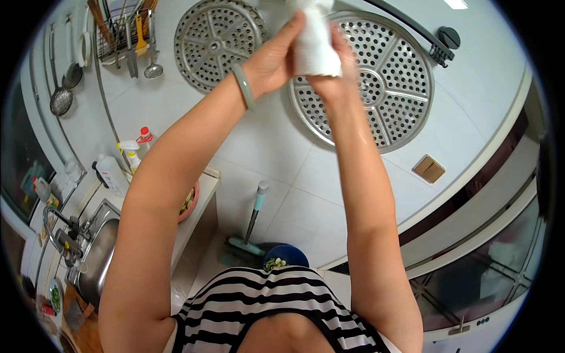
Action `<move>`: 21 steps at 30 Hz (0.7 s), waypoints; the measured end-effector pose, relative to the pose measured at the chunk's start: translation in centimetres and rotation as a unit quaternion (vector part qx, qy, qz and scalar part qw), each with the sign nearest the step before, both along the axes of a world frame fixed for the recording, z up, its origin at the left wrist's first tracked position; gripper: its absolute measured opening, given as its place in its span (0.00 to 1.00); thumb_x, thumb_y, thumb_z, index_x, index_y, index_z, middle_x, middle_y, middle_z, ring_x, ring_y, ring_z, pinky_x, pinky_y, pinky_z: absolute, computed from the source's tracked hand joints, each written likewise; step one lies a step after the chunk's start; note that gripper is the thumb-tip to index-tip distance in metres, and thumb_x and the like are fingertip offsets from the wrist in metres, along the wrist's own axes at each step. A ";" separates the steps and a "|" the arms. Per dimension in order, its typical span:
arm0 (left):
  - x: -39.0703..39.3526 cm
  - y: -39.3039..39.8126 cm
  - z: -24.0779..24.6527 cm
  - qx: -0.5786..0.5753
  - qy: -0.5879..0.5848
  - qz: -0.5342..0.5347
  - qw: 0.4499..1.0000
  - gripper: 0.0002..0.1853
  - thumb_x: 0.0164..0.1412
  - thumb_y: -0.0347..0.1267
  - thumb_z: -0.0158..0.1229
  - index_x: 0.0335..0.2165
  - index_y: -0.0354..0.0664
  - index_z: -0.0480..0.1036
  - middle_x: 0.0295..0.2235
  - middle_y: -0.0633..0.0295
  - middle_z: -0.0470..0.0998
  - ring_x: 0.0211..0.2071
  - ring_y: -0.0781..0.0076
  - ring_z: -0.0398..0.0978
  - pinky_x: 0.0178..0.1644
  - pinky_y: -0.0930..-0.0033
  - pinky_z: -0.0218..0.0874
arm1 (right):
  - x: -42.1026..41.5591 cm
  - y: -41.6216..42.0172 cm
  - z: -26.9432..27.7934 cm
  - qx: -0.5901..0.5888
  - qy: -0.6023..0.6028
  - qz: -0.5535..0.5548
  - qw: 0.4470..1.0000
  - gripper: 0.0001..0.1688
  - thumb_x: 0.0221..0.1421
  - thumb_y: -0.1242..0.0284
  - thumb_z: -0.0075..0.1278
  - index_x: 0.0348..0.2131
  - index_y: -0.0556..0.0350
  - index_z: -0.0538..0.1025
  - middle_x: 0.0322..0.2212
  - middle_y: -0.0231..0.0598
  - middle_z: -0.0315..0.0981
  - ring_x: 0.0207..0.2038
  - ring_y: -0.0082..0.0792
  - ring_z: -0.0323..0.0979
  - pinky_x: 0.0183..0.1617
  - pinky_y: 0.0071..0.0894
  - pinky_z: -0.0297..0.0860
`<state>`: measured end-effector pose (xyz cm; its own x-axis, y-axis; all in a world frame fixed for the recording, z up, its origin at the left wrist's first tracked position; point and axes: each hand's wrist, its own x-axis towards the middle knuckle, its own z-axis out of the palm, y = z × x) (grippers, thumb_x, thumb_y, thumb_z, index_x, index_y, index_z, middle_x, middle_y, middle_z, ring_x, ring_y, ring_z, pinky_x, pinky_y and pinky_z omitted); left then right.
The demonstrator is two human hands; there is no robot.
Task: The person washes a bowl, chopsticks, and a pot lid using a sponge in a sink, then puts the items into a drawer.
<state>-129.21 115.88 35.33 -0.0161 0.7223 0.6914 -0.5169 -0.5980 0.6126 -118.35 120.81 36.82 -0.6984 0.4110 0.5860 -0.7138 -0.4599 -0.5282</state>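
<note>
A roll of white paper towel [314, 48] is up at the top middle, in front of the tiled wall, its upper end near the picture's rim. My left hand [280, 57], with a pale green bangle [243, 86] at the wrist, grips its left side. Around the right side and lower edge is my right hand [337, 73], blurred and partly hidden by the paper. Behind my hands hang two round perforated metal steamer plates, a smaller one [215, 46] on the left and a larger one [397, 95] on the right.
At the left are a utensil rack [117, 42], a steel sink [95, 264], a white bottle [110, 172] and a spray bottle [130, 152]. A pink bowl [194, 205] sits at the counter's end. Below are a broom [247, 245] and a blue basin [293, 255]. A wall switch [428, 168] is at the right.
</note>
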 end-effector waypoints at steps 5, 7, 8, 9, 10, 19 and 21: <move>-0.2 2.2 0.9 0.005 -0.054 0.011 0.998 0.17 0.53 0.40 0.56 0.38 0.41 0.67 0.33 0.66 0.71 0.35 0.78 0.69 0.41 0.74 0.62 | -4.5 -1.4 0.5 0.048 -0.054 -0.281 0.957 0.10 0.55 0.72 0.40 0.37 0.59 0.66 0.30 0.37 0.67 0.29 0.28 0.68 0.32 0.29 0.68; 0.3 2.0 1.2 0.000 -0.097 0.025 0.995 0.16 0.53 0.38 0.54 0.37 0.39 0.67 0.32 0.64 0.71 0.33 0.78 0.70 0.38 0.74 0.62 | -4.4 -1.3 0.6 0.072 -0.065 -0.312 0.945 0.10 0.54 0.73 0.41 0.36 0.60 0.66 0.29 0.37 0.67 0.29 0.28 0.68 0.32 0.29 0.68; 0.4 2.0 1.3 0.001 -0.109 0.032 0.994 0.17 0.53 0.39 0.53 0.37 0.38 0.67 0.31 0.63 0.71 0.33 0.77 0.70 0.37 0.74 0.62 | -4.2 -1.4 0.8 0.087 -0.077 -0.316 0.942 0.10 0.54 0.73 0.41 0.36 0.61 0.66 0.29 0.38 0.68 0.29 0.29 0.69 0.33 0.30 0.68; 0.5 1.8 1.4 0.000 -0.119 0.041 0.992 0.17 0.53 0.40 0.52 0.36 0.38 0.67 0.30 0.62 0.72 0.32 0.77 0.70 0.36 0.74 0.62 | -4.1 -1.6 1.0 0.102 -0.088 -0.318 0.939 0.11 0.54 0.72 0.42 0.36 0.62 0.67 0.29 0.40 0.69 0.29 0.31 0.70 0.33 0.31 0.69; 0.8 1.6 1.7 -0.005 -0.148 0.089 0.985 0.16 0.54 0.40 0.46 0.34 0.38 0.68 0.28 0.62 0.72 0.28 0.76 0.71 0.33 0.71 0.64 | -3.9 -1.9 1.6 0.111 -0.112 -0.314 0.936 0.12 0.53 0.71 0.45 0.35 0.61 0.68 0.24 0.36 0.69 0.24 0.25 0.69 0.27 0.25 0.67; 4.7 -0.7 0.5 0.109 0.155 0.276 0.942 0.29 0.59 0.48 0.39 0.49 0.36 0.59 0.45 0.61 0.66 0.48 0.73 0.62 0.52 0.68 0.54 | 1.4 2.3 2.8 0.236 -0.115 -0.625 0.735 0.19 0.51 0.67 0.46 0.41 0.59 0.66 0.30 0.47 0.68 0.29 0.32 0.68 0.31 0.32 0.66; 3.7 0.7 0.7 0.111 0.201 0.368 0.901 0.33 0.59 0.52 0.37 0.50 0.34 0.58 0.46 0.60 0.65 0.49 0.71 0.60 0.54 0.71 0.47 | -0.7 0.9 2.1 0.222 -0.143 -0.538 0.800 0.16 0.51 0.67 0.46 0.38 0.58 0.67 0.25 0.41 0.67 0.24 0.28 0.66 0.26 0.27 0.64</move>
<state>-125.52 116.61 36.00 -0.1496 0.4625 0.8739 0.3062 -0.8187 0.4857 -119.09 121.74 38.91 -0.2107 0.6602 0.7209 -0.3914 0.6188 -0.6811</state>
